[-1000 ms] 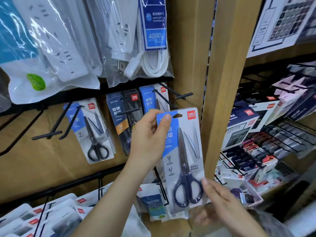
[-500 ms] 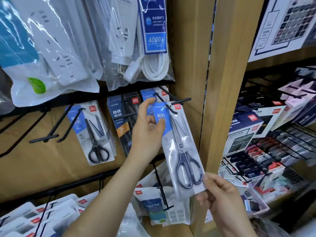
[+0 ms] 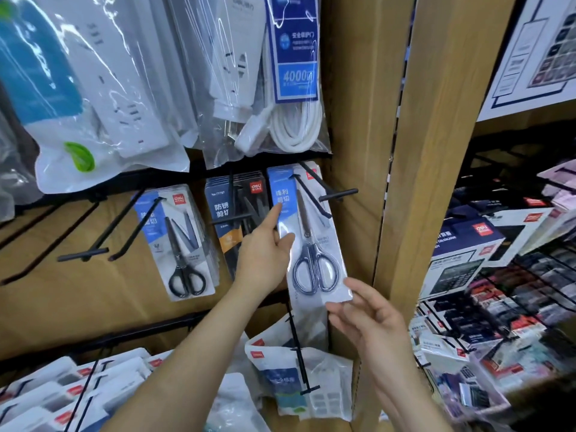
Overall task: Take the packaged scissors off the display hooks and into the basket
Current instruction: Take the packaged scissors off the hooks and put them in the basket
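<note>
**Scissors pack on its hook, both hands at its edges**

The packaged scissors (image 3: 314, 244) hang tilted on the black display hook (image 3: 311, 197), which passes through the hole at the card's top; the left hand (image 3: 265, 257) is at the pack's left edge, its index finger (image 3: 274, 215) straight with the tip on the blue card, the thumb (image 3: 285, 243) laid flat on the clear front just below that fingertip; whether the other fingers reach behind the pack cannot be told. The right hand (image 3: 371, 319) is under the pack's lower corner, fingers loosely spread and apart, one fingertip (image 3: 349, 283) touching that corner. Just left of the left index finger hangs a dark scissors pack (image 3: 237, 210); further left, a black-handled scissors pack (image 3: 187, 244); above both hands hang bagged power strips (image 3: 280, 88); right of the right hand's fingers stands a wooden post (image 3: 436, 151).
</note>
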Demonstrator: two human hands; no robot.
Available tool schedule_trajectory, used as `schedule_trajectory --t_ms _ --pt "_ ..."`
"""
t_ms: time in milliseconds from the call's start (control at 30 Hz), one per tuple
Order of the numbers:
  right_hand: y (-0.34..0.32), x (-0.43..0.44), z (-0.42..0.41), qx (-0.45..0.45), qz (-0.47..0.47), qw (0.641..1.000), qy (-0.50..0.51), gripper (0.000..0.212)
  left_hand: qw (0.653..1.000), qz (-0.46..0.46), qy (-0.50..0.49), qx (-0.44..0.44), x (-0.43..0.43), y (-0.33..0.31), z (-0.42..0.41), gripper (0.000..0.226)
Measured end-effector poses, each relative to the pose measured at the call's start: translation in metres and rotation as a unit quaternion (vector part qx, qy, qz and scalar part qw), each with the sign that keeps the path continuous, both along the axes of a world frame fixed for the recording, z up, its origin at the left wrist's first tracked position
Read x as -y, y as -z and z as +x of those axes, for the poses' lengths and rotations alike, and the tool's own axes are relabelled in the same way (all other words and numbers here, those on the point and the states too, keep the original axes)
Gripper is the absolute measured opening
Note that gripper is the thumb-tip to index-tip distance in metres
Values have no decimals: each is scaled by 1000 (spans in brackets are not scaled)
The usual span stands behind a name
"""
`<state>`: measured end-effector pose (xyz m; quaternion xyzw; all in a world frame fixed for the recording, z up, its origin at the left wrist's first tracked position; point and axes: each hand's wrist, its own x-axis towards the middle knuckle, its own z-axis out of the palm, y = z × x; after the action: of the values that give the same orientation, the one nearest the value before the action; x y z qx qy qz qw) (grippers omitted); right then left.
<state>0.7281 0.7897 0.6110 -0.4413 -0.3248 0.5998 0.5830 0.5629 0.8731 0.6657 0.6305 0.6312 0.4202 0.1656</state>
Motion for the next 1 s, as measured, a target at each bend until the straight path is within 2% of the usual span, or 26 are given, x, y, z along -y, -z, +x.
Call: schedule_trajectory --t_ms 133,233,333,600,800,1000 --pt "4 -12 6 16 -12 999 -44 44 999 -14 -24 -40 -7 2 6 64" --pt "10 -18 10 46 -23 997 -49 54 999 -15 -35 -37 -10 6 8 64" --pt "16 -21 16 84 -16 994 -68 56 999 -21 -36 -34 -11 13 5 62" --pt "31 -15 25 118 8 988 -102 26 987 -38 -63 145 37 45 -4 39" --pt "32 -6 4 208 60 958 -187 27 964 -55 -161 206 137 82 -40 38" --pt "24 21 -55 269 117 911 -289 27 910 -3 -296 290 247 111 -91 46"
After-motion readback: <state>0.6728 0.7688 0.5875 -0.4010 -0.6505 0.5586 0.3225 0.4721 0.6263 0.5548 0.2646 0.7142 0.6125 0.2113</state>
